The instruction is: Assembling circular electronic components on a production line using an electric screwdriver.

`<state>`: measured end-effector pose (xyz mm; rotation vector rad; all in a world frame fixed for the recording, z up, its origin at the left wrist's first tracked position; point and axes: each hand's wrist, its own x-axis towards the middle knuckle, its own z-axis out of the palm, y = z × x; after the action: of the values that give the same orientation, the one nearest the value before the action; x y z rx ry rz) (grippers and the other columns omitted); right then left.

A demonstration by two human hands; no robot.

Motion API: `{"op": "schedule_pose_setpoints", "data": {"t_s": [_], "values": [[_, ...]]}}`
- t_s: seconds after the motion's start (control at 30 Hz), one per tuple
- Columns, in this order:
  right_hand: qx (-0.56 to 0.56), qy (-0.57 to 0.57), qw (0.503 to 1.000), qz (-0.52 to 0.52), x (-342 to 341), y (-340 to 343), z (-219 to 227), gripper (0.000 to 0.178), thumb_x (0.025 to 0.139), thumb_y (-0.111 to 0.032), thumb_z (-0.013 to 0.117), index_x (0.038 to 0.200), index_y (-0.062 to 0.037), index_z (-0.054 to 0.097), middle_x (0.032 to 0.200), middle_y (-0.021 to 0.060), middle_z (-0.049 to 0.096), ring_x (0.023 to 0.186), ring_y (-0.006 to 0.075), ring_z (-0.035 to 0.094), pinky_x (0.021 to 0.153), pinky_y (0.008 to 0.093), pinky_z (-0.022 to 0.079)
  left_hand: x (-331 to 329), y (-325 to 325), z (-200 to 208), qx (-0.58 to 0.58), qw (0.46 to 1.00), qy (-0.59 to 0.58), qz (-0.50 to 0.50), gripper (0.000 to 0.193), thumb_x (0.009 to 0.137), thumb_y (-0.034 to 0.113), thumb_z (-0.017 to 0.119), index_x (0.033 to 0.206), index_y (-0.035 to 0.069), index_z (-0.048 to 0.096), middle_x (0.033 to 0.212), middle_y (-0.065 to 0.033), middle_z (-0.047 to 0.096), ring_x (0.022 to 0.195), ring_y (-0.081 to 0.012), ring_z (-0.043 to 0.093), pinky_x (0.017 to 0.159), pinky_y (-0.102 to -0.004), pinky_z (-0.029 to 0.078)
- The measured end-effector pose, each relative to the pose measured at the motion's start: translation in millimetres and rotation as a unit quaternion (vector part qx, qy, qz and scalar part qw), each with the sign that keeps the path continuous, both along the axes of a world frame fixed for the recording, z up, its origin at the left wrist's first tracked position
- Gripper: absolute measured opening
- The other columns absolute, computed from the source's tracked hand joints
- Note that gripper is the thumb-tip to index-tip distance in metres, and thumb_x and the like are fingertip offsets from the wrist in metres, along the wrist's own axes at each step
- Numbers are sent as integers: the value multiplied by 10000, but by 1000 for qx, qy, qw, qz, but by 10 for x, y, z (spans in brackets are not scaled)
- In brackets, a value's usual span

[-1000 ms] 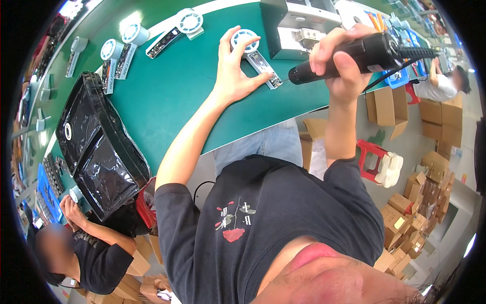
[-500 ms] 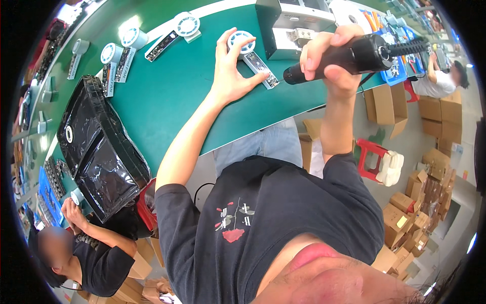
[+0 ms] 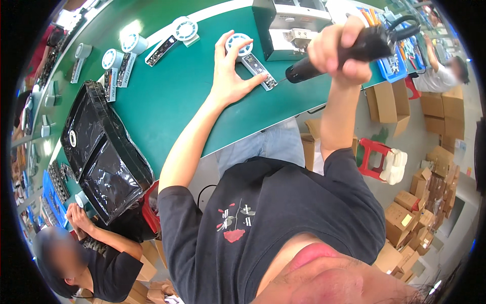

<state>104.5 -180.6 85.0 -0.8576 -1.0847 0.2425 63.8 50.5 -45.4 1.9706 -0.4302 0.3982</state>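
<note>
My left hand holds a small handheld fan down on the green table. Its fingers curl round the round fan head, and the thumb presses the handle, where a circuit board lies exposed. In my right hand is a black electric screwdriver, tilted, with a cord at its back end. Its thin bit points at the near end of the fan's handle; whether it touches a screw cannot be made out. Another opened fan lies farther left.
A grey metal machine stands beyond the screwdriver. More fans lie at the left, by a black plastic-wrapped bin. A blue tray sits at the right. Cardboard boxes and a red stool are on the floor. A co-worker sits at lower left.
My right hand and the back end of the screwdriver have shifted slightly up and right, while the bit stays by the handle's end. My left hand keeps its hold on the fan.
</note>
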Motion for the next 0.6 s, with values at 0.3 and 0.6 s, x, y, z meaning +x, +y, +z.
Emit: {"op": "schedule_pose_setpoints", "data": {"t_s": [0.3,0.6], "values": [[-16,101,826,-554,266,80,657,156,930,-98,665,805,-14,626,687,57,623,535,126,577,490,254,463,-30,-44,11,-26,1000,6,3,814,638,214,958,1359,173,584,1555,-191,291,1418,-372,405,1132,-475,425],[-28,64,836,-545,-49,211,446,72,923,-37,640,956,-17,580,733,103,615,559,153,554,536,305,466,-5,-20,-35,-30,999,7,19,978,614,276,963,1463,169,491,1561,-260,279,1435,-442,374,1143,-517,410]]}}
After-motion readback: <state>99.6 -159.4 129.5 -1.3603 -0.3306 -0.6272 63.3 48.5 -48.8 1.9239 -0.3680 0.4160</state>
